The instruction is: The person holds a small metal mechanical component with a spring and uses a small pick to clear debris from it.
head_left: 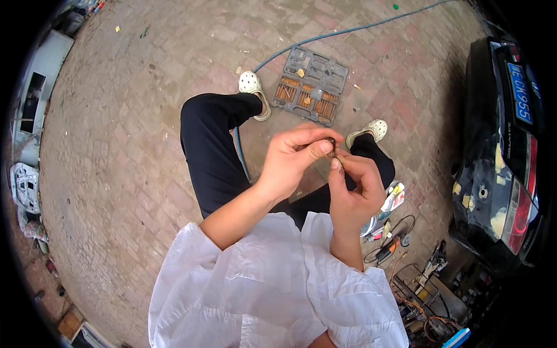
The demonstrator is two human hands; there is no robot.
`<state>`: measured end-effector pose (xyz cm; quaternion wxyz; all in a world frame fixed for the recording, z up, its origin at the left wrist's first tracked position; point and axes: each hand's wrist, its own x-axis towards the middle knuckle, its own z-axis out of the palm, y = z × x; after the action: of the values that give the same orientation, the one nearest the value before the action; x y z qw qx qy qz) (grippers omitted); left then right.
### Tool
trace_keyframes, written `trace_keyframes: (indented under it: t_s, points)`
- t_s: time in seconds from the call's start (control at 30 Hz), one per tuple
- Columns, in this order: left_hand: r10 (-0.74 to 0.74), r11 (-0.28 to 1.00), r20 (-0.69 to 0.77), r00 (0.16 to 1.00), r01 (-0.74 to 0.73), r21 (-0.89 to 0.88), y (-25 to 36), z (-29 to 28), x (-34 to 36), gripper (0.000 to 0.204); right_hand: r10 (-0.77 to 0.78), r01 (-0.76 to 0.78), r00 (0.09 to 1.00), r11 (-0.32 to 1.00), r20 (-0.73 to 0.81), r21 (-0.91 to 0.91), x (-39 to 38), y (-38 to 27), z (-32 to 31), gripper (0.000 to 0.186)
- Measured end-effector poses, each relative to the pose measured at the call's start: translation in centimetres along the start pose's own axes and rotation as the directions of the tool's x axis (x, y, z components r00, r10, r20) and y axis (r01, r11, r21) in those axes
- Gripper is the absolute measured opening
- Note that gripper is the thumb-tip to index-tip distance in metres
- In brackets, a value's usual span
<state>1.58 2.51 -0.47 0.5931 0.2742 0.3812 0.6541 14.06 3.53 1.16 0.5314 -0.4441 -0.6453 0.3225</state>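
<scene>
Both hands meet in front of me, above the gap between my knees. My left hand (295, 156) pinches a small dark, ring-like piece (332, 144) between thumb and forefinger; its exact kind is too small to tell. My right hand (358, 184) is closed in a pinch just beside it, thumb and forefinger at the lower side of the piece. Whether the right fingers hold the same piece or another is hidden. On the ground beyond the hands lies an opened grey tool case (311, 86), with rows of rusty brown bits in its nearer half.
A blue hose (348, 31) runs over the brick paving (127, 145) and past my left leg. At right stands a black car (493, 156) with pale filler patches. An orange and black power tool (387, 250), cables and tools lie at lower right. White car panels (43, 98) line the left.
</scene>
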Motion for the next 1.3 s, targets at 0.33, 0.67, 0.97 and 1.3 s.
trace_keyframes:
  t_s: [0.33,0.67,0.97,1.3]
  points:
    - [-0.006,1.000,0.017,1.000,0.006,0.021,0.0,0.2,0.2,0.019,-0.017,0.017,1.000,0.999,-0.018,-0.035,0.4,0.0,0.0,0.013]
    - [-0.004,0.998,0.033,0.999,0.002,0.060,-0.2,-0.1,-0.3,0.019,0.008,-0.008,1.000,1.000,-0.027,-0.007,-0.1,0.1,0.0,0.013]
    - [-0.049,0.977,0.174,0.983,0.084,-0.196,0.5,1.2,-1.9,0.023,0.268,-0.241,0.962,0.920,-0.049,0.309,-1.5,-1.4,-2.4,0.011]
    - [-0.164,0.882,0.366,0.916,0.302,-0.361,1.0,4.8,0.8,0.031,0.302,-0.242,0.953,0.821,-0.034,0.517,1.1,-2.4,-5.5,0.014]
